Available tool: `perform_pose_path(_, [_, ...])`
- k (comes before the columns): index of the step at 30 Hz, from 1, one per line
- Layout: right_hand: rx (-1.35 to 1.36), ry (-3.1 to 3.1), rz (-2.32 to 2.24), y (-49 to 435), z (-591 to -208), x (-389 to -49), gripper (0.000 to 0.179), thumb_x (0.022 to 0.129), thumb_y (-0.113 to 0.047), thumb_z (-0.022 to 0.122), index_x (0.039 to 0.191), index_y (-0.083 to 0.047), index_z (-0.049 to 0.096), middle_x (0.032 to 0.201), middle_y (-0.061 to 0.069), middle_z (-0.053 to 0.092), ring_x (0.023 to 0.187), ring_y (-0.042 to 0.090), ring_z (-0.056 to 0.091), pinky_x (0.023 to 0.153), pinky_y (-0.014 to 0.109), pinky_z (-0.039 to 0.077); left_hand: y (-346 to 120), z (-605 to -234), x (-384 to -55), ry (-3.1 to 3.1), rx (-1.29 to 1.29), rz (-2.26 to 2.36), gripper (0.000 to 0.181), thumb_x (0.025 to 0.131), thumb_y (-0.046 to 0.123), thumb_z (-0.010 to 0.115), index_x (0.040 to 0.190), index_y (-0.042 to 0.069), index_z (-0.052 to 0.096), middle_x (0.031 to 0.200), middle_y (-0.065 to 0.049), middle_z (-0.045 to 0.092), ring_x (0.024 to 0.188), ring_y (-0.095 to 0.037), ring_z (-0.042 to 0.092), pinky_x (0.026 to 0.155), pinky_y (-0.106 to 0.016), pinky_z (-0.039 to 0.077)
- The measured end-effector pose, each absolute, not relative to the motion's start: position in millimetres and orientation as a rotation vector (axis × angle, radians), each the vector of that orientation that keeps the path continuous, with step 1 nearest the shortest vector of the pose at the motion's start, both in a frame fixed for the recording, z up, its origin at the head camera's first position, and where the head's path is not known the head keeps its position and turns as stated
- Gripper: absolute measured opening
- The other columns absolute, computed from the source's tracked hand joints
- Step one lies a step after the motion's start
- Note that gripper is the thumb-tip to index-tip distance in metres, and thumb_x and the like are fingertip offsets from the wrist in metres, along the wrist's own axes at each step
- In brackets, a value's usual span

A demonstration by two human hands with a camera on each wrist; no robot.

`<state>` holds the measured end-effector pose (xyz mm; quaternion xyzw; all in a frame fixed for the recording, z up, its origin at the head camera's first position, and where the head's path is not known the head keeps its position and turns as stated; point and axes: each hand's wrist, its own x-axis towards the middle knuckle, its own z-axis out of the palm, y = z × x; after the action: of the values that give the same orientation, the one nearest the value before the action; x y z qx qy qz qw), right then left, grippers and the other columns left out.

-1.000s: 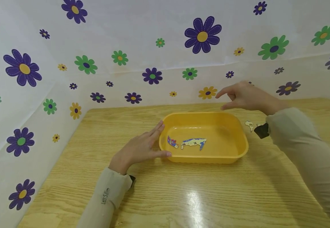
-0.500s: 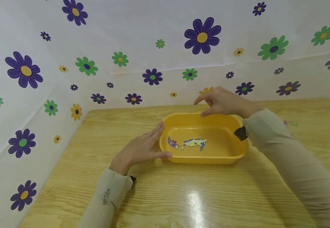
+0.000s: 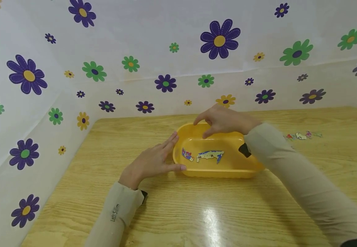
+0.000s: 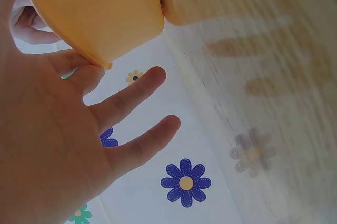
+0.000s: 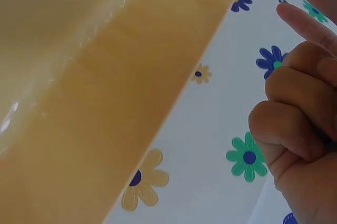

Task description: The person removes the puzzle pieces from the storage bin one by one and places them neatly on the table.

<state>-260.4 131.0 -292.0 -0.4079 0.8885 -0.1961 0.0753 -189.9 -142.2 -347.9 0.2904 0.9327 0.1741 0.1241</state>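
At the left end of a yellow plastic tub (image 3: 221, 173), my left hand (image 3: 152, 160) holds the rim, thumb on the near corner and fingers along the end. In the left wrist view two of its fingers stretch out below the tub (image 4: 105, 8). My right hand (image 3: 223, 120) hovers over the tub's far side, thumb and index apart with nothing between them. The right wrist view shows its other fingers (image 5: 295, 92) curled. Inside the tub lie a flat blue-and-cream cutout piece (image 3: 210, 155) and a smaller red-and-blue one (image 3: 187, 154).
Several small flat coloured pieces (image 3: 302, 136) lie in a row on the wooden table (image 3: 166, 212), right of the tub, partly behind the right forearm. A white flowered sheet (image 3: 178, 61) rises behind the table and along its left side.
My right hand has moved left and slightly down, from beyond the tub's right end to above its far side, uncovering the row of pieces. The left hand has stayed on the rim.
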Motion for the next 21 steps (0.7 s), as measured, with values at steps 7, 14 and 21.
perform_pose_path(7, [-1.210, 2.598, -0.530, 118, -301, -261, 0.049, 0.086, -0.016, 0.083, 0.130, -0.001, 0.067, 0.069, 0.000, 0.050, 0.063, 0.016, 0.044, 0.059, 0.028, 0.039, -142, -348, -191, 2.714, 0.857, 0.518, 0.103, 0.092, 0.064, 0.063, 0.164, 0.012, 0.010, 0.169, 0.000, 0.001, 0.150, -0.033, 0.025, 0.118, -0.053, 0.029])
perform_pose_path(14, [-1.287, 2.556, -0.456, 106, -307, -260, 0.053, 0.084, -0.017, 0.084, 0.131, -0.001, 0.066, 0.075, 0.001, 0.057, 0.066, 0.015, 0.046, 0.065, 0.030, 0.045, -143, -347, -191, 2.718, 0.858, 0.513, 0.103, 0.092, 0.064, 0.063, 0.164, 0.014, 0.008, 0.169, 0.000, 0.002, 0.149, -0.033, 0.026, 0.117, -0.055, 0.030])
perform_pose_path(21, [-1.251, 2.486, -0.388, 96, -318, -261, 0.058, 0.084, -0.019, 0.085, 0.135, -0.001, 0.063, 0.075, 0.001, 0.058, 0.068, 0.017, 0.051, 0.069, 0.031, 0.049, -142, -346, -190, 2.719, 0.864, 0.514, 0.103, 0.092, 0.064, 0.063, 0.164, 0.015, 0.008, 0.170, -0.002, 0.003, 0.149, -0.034, 0.028, 0.115, -0.055, 0.033])
